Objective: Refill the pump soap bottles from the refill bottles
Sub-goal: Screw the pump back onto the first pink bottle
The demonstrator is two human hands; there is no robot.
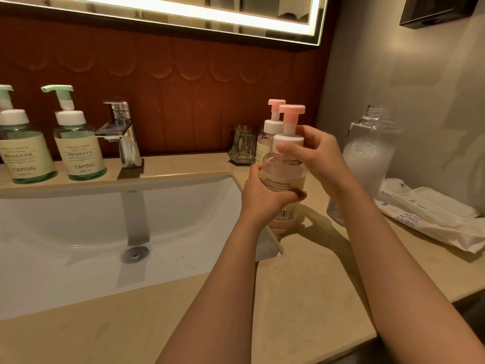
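Wide beige surface (301,298) round a white sink (65,219); at the right, near the wall, a tall clear bottle (367,158) stands uncapped and cloudy with foam, likely the refill; two green pump bottles (78,153) wait far left, well apart from the action; now the one that matters, the pink pump bottle (282,174), upright by the sink's right corner, its twin (271,127) just behind it; whether its base sits on the surface I cannot tell. It's clear plastic, pale liquid showing through, so I'd judge it fairly light and stiff enough to squeeze firmly without buckling; any soap on the outside would make it slippery, and the pump stem looks like the weak point, so the body and the white collar (287,143) are the places to hold, not the pink head. And that's what we've got: left hand (265,195) wrapped round the label, fingers (296,194) curled tight across the front, clamped on the body; right hand (315,156) closed on the collar, thumb in front and the rest curled behind, set to twist; a steady counter-grip looks essential here.
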